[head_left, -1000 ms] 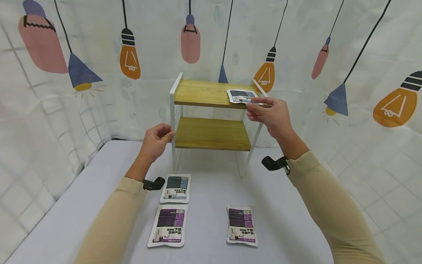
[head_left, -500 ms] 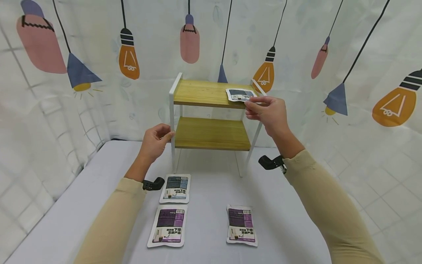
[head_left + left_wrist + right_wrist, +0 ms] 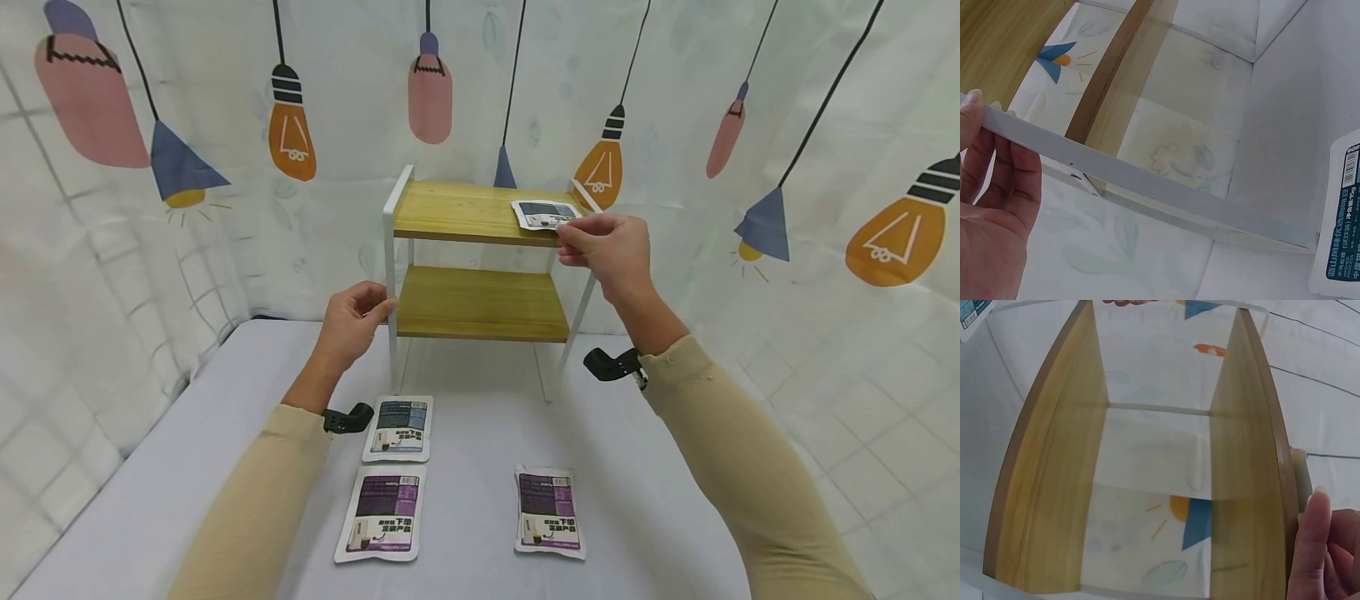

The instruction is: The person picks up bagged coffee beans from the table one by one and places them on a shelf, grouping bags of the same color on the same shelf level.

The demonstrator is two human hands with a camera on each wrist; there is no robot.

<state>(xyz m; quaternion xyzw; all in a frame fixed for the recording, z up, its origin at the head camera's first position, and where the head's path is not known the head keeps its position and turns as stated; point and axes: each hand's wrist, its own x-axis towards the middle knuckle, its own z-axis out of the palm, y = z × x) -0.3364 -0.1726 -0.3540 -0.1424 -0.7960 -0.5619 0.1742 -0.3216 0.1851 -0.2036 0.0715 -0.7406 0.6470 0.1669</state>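
A small two-tier shelf rack (image 3: 480,304) with wooden boards and a white metal frame stands on the table. My left hand (image 3: 352,321) grips the rack's left front post, its thumb and fingers on either side of the white bar (image 3: 1116,165) in the left wrist view. On the top board's right end lies a flat white packet with a dark blue-grey label (image 3: 543,214). My right hand (image 3: 611,250) pinches the packet's near right corner between thumb and fingers. In the right wrist view that hand (image 3: 1325,556) is beside the board, and the packet (image 3: 1300,478) shows only edge-on.
In front of the rack, a blue-labelled packet (image 3: 398,428) lies at left, with a purple-labelled packet (image 3: 381,513) just nearer. Another purple-labelled packet (image 3: 551,512) lies to their right. A patterned white curtain (image 3: 345,225) hangs behind the white-covered table (image 3: 465,467).
My right hand has shifted slightly left and away from me, and the packet has slid a little farther back on the top board. My left hand keeps its hold on the post.
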